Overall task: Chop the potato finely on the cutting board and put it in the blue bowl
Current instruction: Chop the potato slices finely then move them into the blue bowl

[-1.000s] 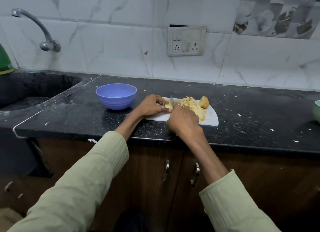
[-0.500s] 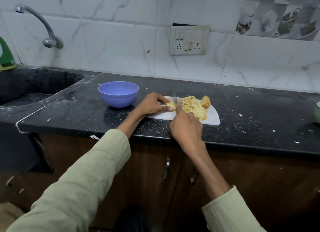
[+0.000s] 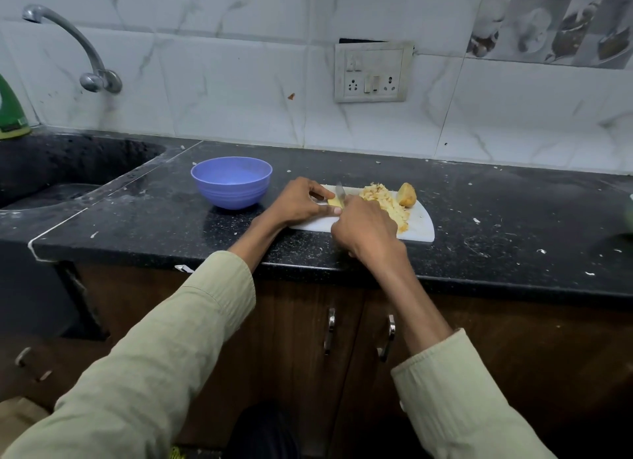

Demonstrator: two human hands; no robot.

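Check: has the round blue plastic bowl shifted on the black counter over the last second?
No. The round blue plastic bowl sits the same way relative to the white cutting board and the sink edge; the slight frame offset is head-camera motion.

Knife (image 3: 339, 192) dropped back onto potato piece (image 3: 335, 203)

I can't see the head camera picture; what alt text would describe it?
A person's left hand holds a potato piece on a white cutting board while the right hand cuts with a knife; an empty blue bowl stands left.
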